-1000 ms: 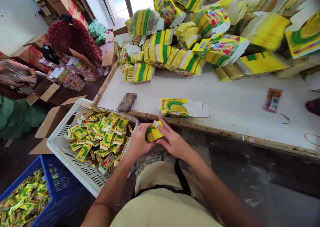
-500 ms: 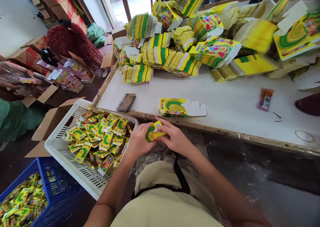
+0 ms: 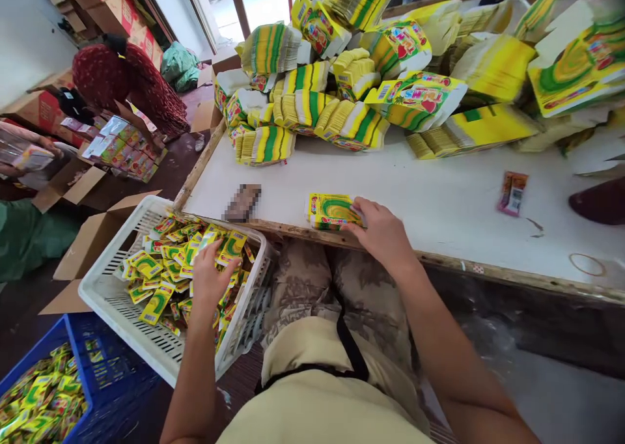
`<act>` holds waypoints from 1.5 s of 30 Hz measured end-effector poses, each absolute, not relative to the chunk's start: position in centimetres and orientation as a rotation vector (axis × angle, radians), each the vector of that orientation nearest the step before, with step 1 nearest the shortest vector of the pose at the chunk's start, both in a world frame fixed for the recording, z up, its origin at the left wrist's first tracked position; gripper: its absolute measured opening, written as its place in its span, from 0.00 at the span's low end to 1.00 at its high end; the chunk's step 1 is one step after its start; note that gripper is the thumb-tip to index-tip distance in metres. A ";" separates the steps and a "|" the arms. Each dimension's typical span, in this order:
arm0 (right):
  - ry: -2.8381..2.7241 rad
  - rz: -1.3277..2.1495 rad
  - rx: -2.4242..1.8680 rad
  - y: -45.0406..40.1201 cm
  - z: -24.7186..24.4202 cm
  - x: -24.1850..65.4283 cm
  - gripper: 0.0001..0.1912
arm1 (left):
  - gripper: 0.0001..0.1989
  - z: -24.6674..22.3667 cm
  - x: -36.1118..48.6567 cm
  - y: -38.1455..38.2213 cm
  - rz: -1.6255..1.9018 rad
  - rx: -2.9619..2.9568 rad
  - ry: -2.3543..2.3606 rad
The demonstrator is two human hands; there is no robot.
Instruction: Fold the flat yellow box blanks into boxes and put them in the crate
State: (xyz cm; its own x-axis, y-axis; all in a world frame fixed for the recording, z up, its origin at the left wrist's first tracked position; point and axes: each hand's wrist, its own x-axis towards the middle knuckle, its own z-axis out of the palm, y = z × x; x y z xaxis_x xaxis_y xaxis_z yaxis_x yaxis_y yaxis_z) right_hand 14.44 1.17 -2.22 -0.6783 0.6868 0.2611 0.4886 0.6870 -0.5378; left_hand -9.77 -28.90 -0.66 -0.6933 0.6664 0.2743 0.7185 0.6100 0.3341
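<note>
My left hand (image 3: 211, 276) is over the white basket (image 3: 105, 265), fingers apart, above a heap of small yellow-green packets (image 3: 159, 301). Nothing shows between its fingers. On the near edge of the white table (image 3: 439, 203) lies a yellow-green carton (image 3: 329, 211). My right hand (image 3: 383, 229) grips the carton's right end between thumb and fingers, hiding its open flaps.
Stacks of flat cartons (image 3: 266, 146) cover the table's back. A blurred dark object (image 3: 243, 202), a small sachet (image 3: 513, 193) and a rubber band (image 3: 587, 264) lie on it. A blue crate (image 3: 81, 366) stands lower left; two people work beyond.
Both hands held a small packet together; they have parted. My left hand moved left over the basket, my right hand moved up onto the carton. The small packet is no longer in either hand.
</note>
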 end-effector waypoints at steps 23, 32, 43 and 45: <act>-2.319 0.598 -0.740 0.8 -2.7 14.5 0.17 | 0.17 -1.4 -2.2 -21.5 -1.220 -1.841 -2.735; -1.976 1.226 -0.509 -5.2 0.1 13.4 0.15 | 0.33 -0.6 1.1 -18.0 -2.797 -1.315 -2.386; -1.920 1.703 -0.329 -11.1 0.3 11.6 0.18 | 0.33 1.6 1.6 -17.0 -2.720 -0.699 -2.100; -1.883 1.704 -0.405 -10.2 -0.1 11.6 0.13 | 0.41 0.5 1.7 -17.5 -2.606 -0.842 -2.238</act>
State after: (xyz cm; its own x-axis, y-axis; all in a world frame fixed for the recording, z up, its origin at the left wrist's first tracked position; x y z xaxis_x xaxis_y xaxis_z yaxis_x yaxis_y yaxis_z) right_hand 11.59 -10.19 -0.06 -0.7966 0.5696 0.2026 -0.1449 0.1454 -0.9787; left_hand 1.67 -17.45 0.47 -0.8141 0.5732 0.0936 0.0058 -0.1531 0.9882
